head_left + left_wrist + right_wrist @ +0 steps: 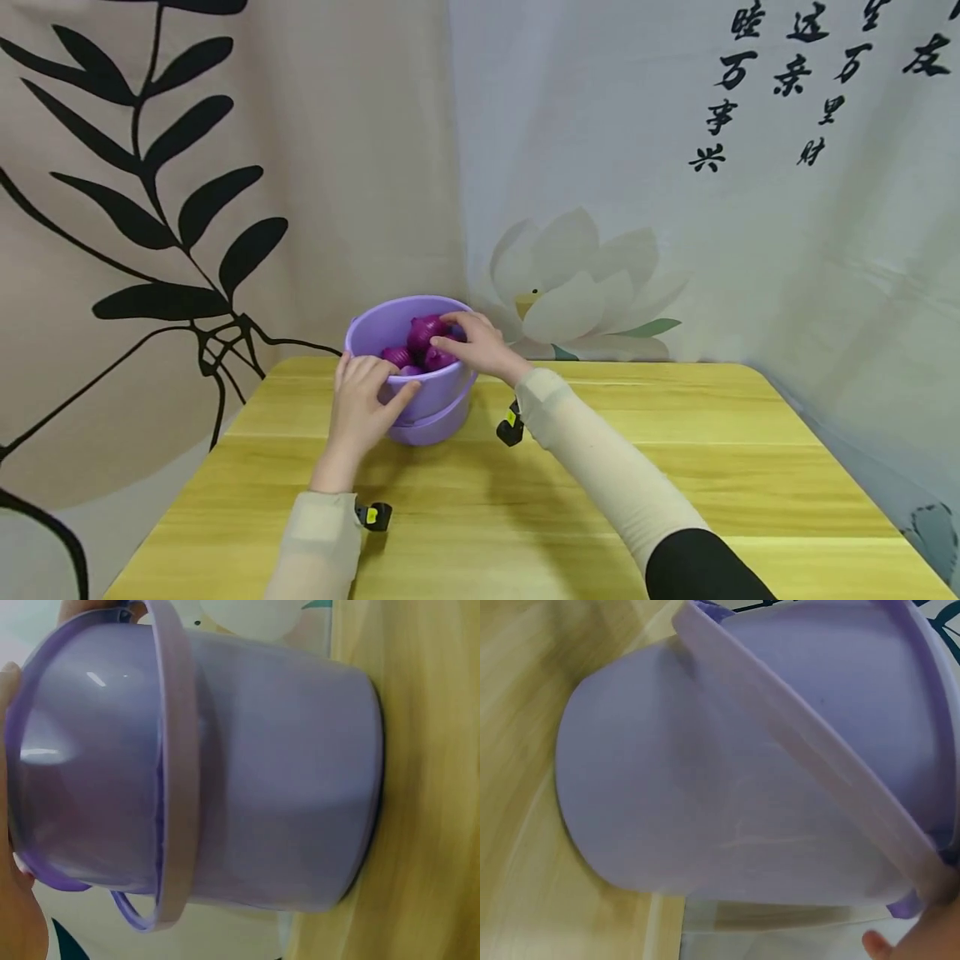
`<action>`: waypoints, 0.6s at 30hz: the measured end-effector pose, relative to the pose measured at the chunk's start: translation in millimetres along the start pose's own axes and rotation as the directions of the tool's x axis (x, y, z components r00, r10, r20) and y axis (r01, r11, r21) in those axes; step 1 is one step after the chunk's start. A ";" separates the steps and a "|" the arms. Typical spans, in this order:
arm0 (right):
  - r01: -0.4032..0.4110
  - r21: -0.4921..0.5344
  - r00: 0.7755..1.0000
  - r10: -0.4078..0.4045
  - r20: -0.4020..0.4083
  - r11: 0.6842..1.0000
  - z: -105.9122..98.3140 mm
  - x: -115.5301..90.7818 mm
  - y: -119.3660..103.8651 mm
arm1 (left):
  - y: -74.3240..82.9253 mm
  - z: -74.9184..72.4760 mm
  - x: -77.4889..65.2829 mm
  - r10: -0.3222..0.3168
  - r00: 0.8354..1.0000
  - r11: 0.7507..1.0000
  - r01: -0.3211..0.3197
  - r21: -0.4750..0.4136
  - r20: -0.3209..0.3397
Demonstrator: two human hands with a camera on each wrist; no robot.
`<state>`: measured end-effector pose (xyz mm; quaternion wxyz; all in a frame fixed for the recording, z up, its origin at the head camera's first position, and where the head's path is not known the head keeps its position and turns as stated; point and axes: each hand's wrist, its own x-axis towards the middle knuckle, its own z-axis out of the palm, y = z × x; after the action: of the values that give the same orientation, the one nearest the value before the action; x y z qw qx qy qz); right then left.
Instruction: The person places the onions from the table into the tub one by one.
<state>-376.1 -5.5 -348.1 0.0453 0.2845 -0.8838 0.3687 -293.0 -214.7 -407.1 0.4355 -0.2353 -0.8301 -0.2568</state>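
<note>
A purple bucket [427, 402] stands upright near the far edge of the table, with several red onions [397, 357] inside. My left hand [362, 404] holds the near left part of its rim, thumb along the front wall and fingers at the edge. Over the right side of the rim reaches my right hand [487, 343], its thumb and fingers around a red onion [426, 333] on top of the heap. In the left wrist view, the bucket's handle [180, 772] hangs down across the front wall. The onions are hidden from both wrist views.
The wooden table [637, 467] extends to the right and toward me. Close behind it hangs a pale cloth backdrop [360, 167] with printed leaves, a lotus and characters. A small black device [512, 423] is strapped to the right wrist, a similar one [375, 517] to the left.
</note>
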 end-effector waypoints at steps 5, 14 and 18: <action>0.030 0.051 0.999 -0.031 0.020 0.998 -11.2 -7.0 10.0 | 4.3 -1.8 6.8 -0.029 0.998 1.000 0.028 0.004 0.063; 0.021 0.048 1.000 -0.022 0.019 0.999 -49.5 -28.3 44.4 | 15.7 -0.3 30.6 -0.126 0.986 0.992 0.125 0.012 0.109; -0.040 -0.005 0.999 0.040 -0.024 0.999 -72.9 -43.5 65.4 | 37.9 2.7 53.4 -0.088 0.985 0.996 0.086 0.025 0.150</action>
<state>-384.3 101.4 -348.9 0.0492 0.2623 -0.8898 0.3702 -298.6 -175.4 -355.0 0.3620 -0.2135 -0.8725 -0.2492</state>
